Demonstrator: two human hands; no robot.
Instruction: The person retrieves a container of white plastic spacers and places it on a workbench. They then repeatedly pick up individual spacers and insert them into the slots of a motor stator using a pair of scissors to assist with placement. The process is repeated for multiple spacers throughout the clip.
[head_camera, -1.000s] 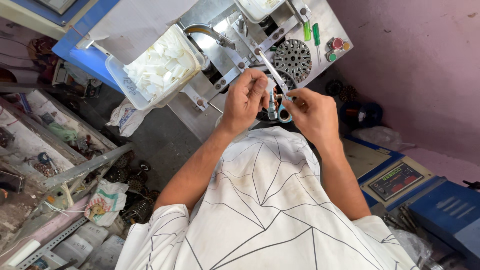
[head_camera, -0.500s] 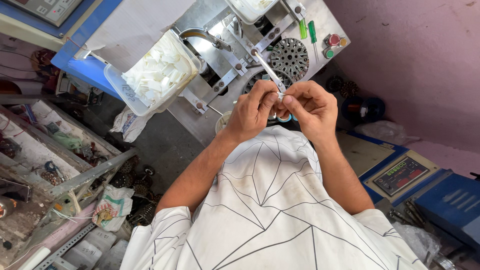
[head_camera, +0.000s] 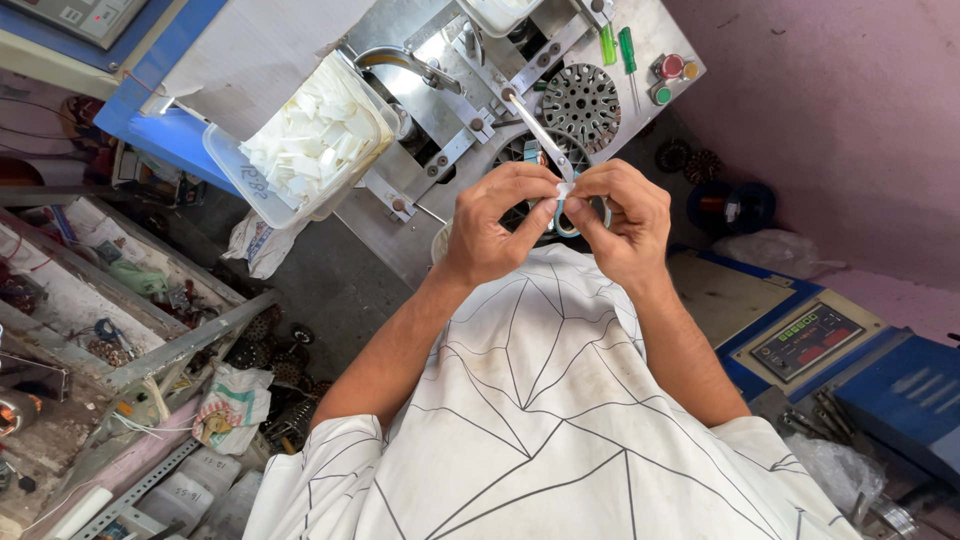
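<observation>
White insulation-like paper, a small folded slip (head_camera: 566, 189), is pinched between the thumb and fingertips of both hands at chest height, directly above the metal machine desk (head_camera: 420, 225). The left hand (head_camera: 497, 225) is closed on the slip from one side and the right hand (head_camera: 618, 222) from the other, so that the piece is held taut between them and can be worked close to the eyes. A pair of scissors (head_camera: 548, 150) with light blue handles is hooked on the fingers of the right hand, and its blades are directed away from the body toward the machine; this grip leaves the fingertips free for the slip while the tool is kept at hand.

A clear plastic tub (head_camera: 300, 150) of white cut pieces is set on the left part of the desk, within reach of the left hand. A slotted round stator core (head_camera: 582, 100) lies on the desk beyond the hands, and two green-handled screwdrivers (head_camera: 618, 47) are laid beside it near the coloured push buttons (head_camera: 668, 70).

The exact shape of the slip cannot be determined, as most of it is covered by the fingers. The scissor handles are largely hidden behind the right hand. A second round part below the hands is mostly obscured, and the top of the machine is cut off by the frame edge.
</observation>
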